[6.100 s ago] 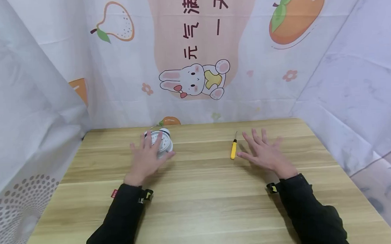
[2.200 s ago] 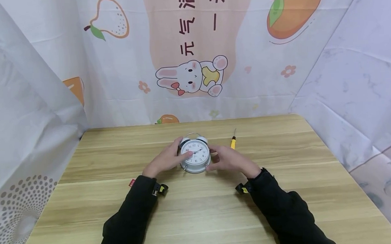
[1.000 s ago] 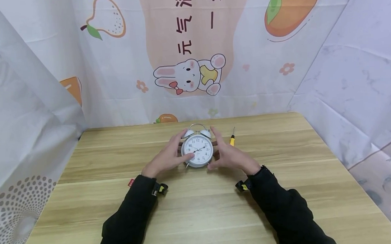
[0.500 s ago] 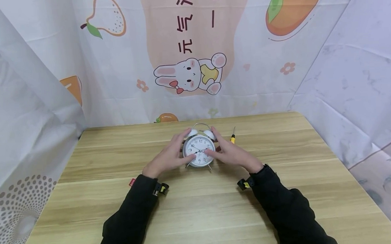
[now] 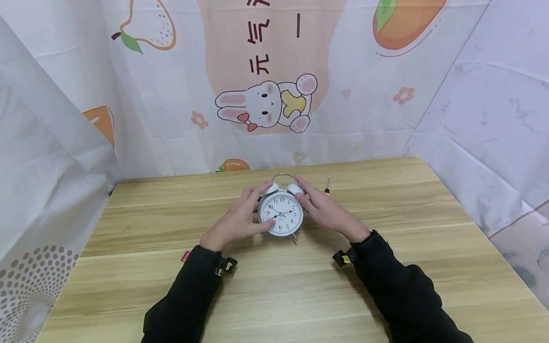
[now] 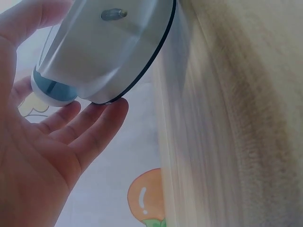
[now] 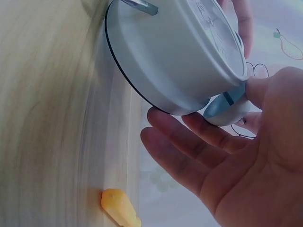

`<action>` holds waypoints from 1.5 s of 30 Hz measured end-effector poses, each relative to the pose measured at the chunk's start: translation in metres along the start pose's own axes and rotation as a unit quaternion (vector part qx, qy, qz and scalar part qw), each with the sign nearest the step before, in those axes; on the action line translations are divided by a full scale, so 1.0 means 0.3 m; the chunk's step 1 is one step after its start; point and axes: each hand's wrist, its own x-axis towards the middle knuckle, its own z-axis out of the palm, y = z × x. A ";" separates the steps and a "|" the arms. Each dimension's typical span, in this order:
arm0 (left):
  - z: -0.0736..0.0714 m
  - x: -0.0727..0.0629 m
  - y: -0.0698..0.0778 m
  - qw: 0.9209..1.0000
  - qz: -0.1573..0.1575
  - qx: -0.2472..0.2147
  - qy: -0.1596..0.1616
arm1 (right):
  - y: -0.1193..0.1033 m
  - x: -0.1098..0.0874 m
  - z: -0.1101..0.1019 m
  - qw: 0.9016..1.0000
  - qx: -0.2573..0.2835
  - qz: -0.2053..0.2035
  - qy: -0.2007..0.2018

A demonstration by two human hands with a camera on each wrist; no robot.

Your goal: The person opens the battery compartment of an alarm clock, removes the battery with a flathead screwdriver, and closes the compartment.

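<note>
A white twin-bell alarm clock (image 5: pixel 281 214) with a wire handle and two short metal legs faces me in the head view. My left hand (image 5: pixel 237 218) grips its left side, thumb on the front and fingers along the side and back. My right hand (image 5: pixel 328 210) holds the other side, its thumb by the right bell (image 7: pixel 229 109) and several fingertips against the clock's back edge. I cannot tell whether the legs touch the table. Behind my right hand lies a screwdriver (image 5: pixel 327 189); the hand hides its yellow handle (image 7: pixel 118 207) in the head view, but the right wrist view shows it.
The wooden table (image 5: pixel 278 292) spreads out in front of both forearms. A printed cloth (image 5: pixel 163 94) with a rabbit and fruit hangs along its back edge. White cloths hang at both sides.
The clock has gone from under my left hand at the back left to the middle, between both hands. It stands more upright, and my right thumb has moved off its face towards the right bell.
</note>
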 end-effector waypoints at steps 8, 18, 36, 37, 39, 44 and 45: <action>0.000 0.006 -0.001 1.000 0.009 0.006 0.003 | -0.001 0.002 -0.004 1.000 0.010 -0.006 0.015; -0.002 0.005 0.002 1.000 0.005 0.005 0.006 | 0.000 0.004 -0.005 1.000 0.021 0.008 0.017; 0.003 0.006 0.002 0.999 0.028 0.022 0.026 | -0.001 0.005 -0.009 0.999 0.034 0.001 0.026; 0.003 0.007 0.002 0.999 0.032 0.028 0.029 | -0.001 0.005 -0.009 0.999 0.031 -0.002 0.027; 0.004 0.008 0.001 0.998 0.040 0.042 0.036 | 0.000 0.006 -0.009 0.999 0.028 -0.009 0.030; 0.001 0.011 0.000 0.992 0.064 0.098 0.055 | 0.003 0.010 -0.009 0.999 0.033 -0.023 0.033; 0.000 0.013 0.001 0.990 0.071 0.110 0.060 | 0.004 0.010 -0.010 0.999 0.033 -0.026 0.034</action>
